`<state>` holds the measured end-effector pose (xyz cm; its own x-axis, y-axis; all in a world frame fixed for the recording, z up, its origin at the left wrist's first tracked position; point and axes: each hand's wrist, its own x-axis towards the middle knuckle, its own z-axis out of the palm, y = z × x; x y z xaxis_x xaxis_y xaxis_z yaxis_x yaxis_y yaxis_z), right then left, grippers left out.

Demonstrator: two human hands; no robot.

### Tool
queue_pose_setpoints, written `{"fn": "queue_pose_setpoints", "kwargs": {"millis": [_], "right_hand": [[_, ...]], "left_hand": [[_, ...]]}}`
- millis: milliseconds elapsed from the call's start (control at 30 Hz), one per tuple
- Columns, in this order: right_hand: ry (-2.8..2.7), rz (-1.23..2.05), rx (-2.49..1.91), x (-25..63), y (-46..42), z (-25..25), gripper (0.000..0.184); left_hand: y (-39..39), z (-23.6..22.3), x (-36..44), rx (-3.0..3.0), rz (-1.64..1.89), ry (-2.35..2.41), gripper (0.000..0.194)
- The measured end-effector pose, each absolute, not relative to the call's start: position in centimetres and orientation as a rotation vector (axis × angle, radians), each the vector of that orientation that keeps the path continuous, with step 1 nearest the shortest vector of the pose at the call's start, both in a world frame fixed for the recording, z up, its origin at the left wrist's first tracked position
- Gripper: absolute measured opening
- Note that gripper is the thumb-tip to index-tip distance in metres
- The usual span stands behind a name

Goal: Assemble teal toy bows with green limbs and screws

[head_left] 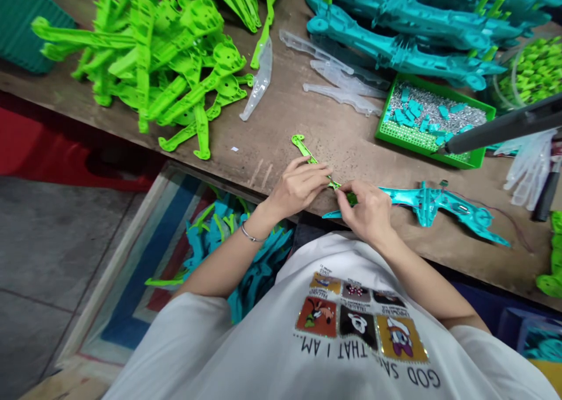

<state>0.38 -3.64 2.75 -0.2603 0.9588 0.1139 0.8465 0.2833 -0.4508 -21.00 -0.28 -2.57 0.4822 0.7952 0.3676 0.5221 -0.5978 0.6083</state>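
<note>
A slim lime-green plastic part (300, 144) lies slantwise at the front of the table. My left hand (301, 184) closes over its middle, fingers bent together and gripping it. At its lower end, my right hand (367, 209) pinches with thumb and forefinger; whatever small piece may be between those fingertips is hidden. A long teal plastic shell (425, 205) with thin wires at its right side lies along the table edge, and its left portion passes behind my right hand.
Lime-green parts (144, 60) are heaped at the left. Translucent pieces (340, 86) and stacked teal shells (395, 43) lie farther back. A green tray (432, 148) holds screws and teal bits. A dark tool (504, 125) juts in from the right. Teal and green parts fill a container (219, 230) below the edge.
</note>
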Motion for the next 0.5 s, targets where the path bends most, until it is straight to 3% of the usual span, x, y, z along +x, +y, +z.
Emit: {"fn": "queue_pose_setpoints", "kwargs": {"millis": [267,500], "right_hand": [[-2.298,0.236,-1.555,0.0,-2.9,1.9,0.02],[-2.419,0.288,-1.324,1.1,-2.3,0.8,0.028]], "left_hand": [[0.5,-1.9,-20.3,2.327,0.832,1.174,0.025],[1.7,-0.8,-20.4,2.377,0.648,1.089,0.031]]}}
